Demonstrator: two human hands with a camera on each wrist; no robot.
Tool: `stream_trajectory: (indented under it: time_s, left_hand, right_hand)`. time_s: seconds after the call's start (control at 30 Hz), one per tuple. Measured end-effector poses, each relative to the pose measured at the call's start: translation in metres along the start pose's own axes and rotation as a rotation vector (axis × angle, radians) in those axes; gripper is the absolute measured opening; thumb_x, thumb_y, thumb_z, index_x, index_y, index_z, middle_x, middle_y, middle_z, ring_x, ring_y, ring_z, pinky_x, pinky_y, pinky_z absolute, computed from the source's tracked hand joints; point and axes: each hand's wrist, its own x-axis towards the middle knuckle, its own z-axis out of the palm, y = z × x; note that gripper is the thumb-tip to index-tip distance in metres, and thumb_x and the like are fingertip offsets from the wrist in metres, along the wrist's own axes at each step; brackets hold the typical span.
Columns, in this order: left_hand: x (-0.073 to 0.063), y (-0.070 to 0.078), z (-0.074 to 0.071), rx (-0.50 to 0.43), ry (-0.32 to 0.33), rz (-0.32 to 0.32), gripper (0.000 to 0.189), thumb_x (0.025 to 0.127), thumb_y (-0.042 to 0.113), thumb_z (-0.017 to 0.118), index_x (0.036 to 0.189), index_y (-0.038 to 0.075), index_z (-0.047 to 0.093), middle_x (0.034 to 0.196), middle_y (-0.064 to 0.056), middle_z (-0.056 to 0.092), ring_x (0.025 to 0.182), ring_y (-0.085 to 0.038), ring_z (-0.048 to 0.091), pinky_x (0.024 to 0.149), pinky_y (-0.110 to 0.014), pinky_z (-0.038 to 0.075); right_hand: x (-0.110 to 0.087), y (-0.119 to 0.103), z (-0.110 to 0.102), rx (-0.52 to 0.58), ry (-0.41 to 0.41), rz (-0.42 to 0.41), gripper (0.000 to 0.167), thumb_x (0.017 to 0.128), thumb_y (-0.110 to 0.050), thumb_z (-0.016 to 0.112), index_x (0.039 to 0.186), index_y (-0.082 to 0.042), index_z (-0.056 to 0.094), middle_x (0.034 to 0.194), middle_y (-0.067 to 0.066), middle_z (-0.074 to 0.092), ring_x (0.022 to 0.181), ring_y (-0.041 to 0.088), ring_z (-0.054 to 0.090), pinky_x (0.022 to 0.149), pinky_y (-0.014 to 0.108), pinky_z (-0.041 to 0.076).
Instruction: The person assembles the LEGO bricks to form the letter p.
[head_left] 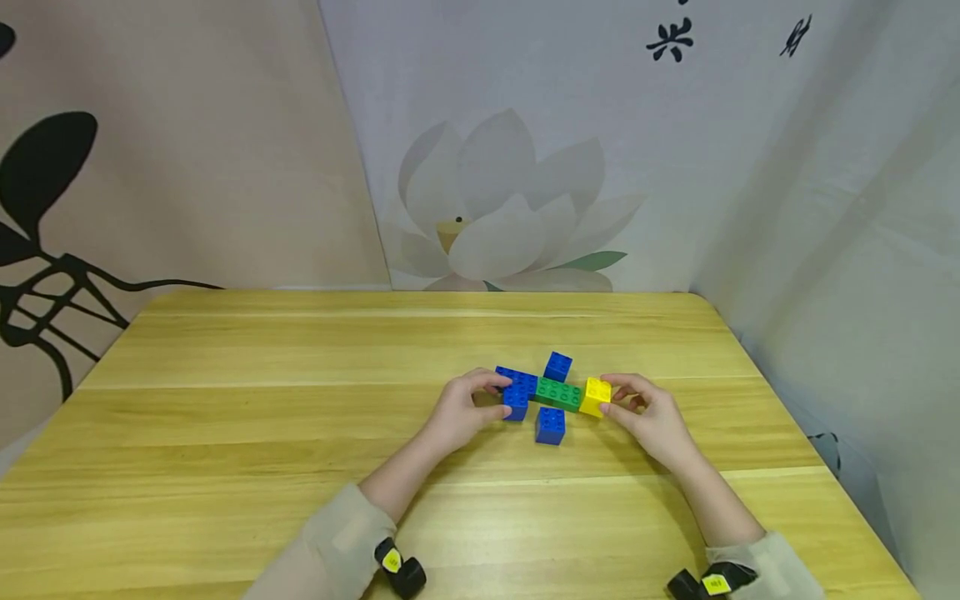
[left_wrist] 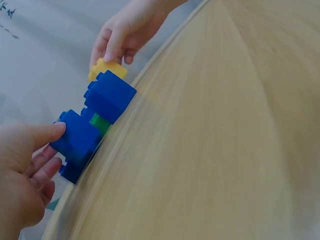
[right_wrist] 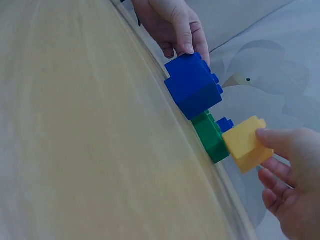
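Observation:
My left hand pinches a small blue toy building block between thumb and fingers, at the left end of the group. This block overlaps a longer blue block just behind it. A green block lies to the right, lined up with the long blue one. With thumb and fingertips my right hand pinches a yellow block at the green block's right end; the right wrist view shows this yellow block tilted and raised beside the green block.
One small blue block sits behind the green block, and another blue block stands in front of it. All lie on a wooden table, whose far edge meets a printed cloth backdrop. Another cloth hangs at the right.

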Motion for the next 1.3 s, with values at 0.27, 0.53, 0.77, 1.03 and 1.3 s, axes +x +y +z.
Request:
stream_trajectory:
  time_s: [0.27,0.53,0.77,1.03,1.3]
  left_hand:
    - [-0.010,0.000,-0.011,-0.017,0.003,0.026,0.031,0.081,0.006,0.077,0.110,0.010,0.070,0.103,0.004,0.064,0.098,-0.020,0.058,0.079,-0.039,0.043]
    - [-0.022,0.001,-0.023,-0.060,-0.017,0.001,0.033,0.078,0.005,0.079,0.109,0.011,0.071,0.104,0.005,0.065,0.098,-0.022,0.059,0.079,-0.038,0.045]
    - [-0.032,0.002,-0.029,-0.060,-0.042,-0.008,0.034,0.077,0.002,0.079,0.109,0.007,0.071,0.106,0.002,0.064,0.098,-0.025,0.057,0.080,-0.040,0.046]
    - [-0.044,0.004,-0.038,-0.087,-0.069,-0.017,0.034,0.075,0.002,0.080,0.108,0.006,0.071,0.107,-0.001,0.063,0.098,-0.023,0.057,0.082,-0.042,0.046]
    - [-0.055,0.001,-0.044,-0.083,-0.114,-0.026,0.036,0.076,0.003,0.080,0.110,0.005,0.071,0.107,-0.002,0.063,0.097,-0.023,0.057,0.080,-0.037,0.047]
  right_hand:
    - [-0.001,-0.013,-0.003,0.013,0.047,-0.068,0.036,0.082,-0.001,0.074,0.116,-0.004,0.065,0.101,0.005,0.062,0.087,0.017,0.052,0.073,0.024,0.044]
    - [-0.005,-0.032,-0.001,0.062,0.062,-0.105,0.035,0.082,0.002,0.072,0.116,-0.003,0.065,0.104,0.007,0.062,0.090,0.029,0.051,0.073,0.023,0.043]
    - [-0.010,-0.048,0.002,0.088,0.061,-0.126,0.036,0.081,0.008,0.071,0.116,-0.001,0.064,0.104,0.009,0.061,0.088,0.016,0.049,0.074,0.028,0.042]
    - [-0.014,-0.067,0.008,0.116,0.051,-0.180,0.038,0.078,0.013,0.071,0.114,0.001,0.065,0.101,0.010,0.061,0.088,0.017,0.049,0.075,0.029,0.042]
    - [-0.021,-0.085,0.015,0.195,0.013,-0.283,0.039,0.077,0.011,0.073,0.113,-0.004,0.066,0.101,0.007,0.062,0.088,0.021,0.049,0.073,0.026,0.041]
